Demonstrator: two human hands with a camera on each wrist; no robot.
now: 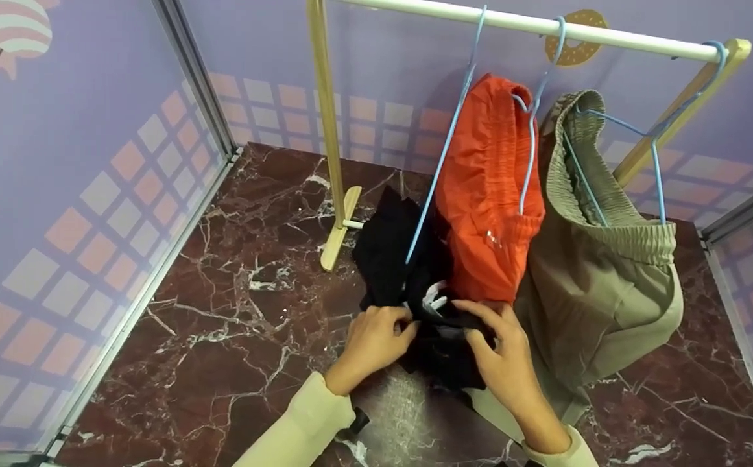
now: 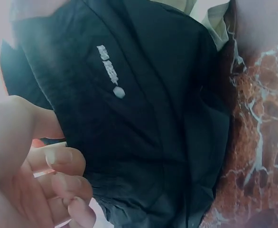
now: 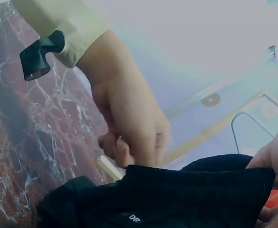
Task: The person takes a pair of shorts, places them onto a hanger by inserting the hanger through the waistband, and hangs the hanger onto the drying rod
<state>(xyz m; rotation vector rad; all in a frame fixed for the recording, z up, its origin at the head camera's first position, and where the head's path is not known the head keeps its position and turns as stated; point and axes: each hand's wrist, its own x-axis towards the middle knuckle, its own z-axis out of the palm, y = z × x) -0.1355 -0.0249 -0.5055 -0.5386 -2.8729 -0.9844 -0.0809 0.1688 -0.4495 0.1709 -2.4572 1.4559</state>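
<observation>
Black shorts or trousers (image 1: pixel 444 366) with an elastic waistband are bunched low in front of the rack, waist opening facing up. My left hand (image 1: pixel 379 337) grips the waistband's left side, and my right hand (image 1: pixel 502 344) pinches its right side. In the left wrist view, the black cloth (image 2: pixel 143 123) is spread out and bears a white mark (image 2: pixel 110 69). White lettering (image 3: pixel 135 218) shows on the front in the right wrist view, where the waistband (image 3: pixel 196 178) stretches between both hands. A light-blue hanger (image 1: pixel 444 155) slants down from the rack; its lower end overlaps the black cloth.
A wooden rack with a white rod (image 1: pixel 532 23) stands behind. Orange shorts (image 1: pixel 486 188) and khaki trousers (image 1: pixel 603 292) hang there on blue hangers, close beside my right hand. Dark red marbled floor (image 1: pixel 240 337) lies below, with purple patterned panels (image 1: pixel 78 162) around it.
</observation>
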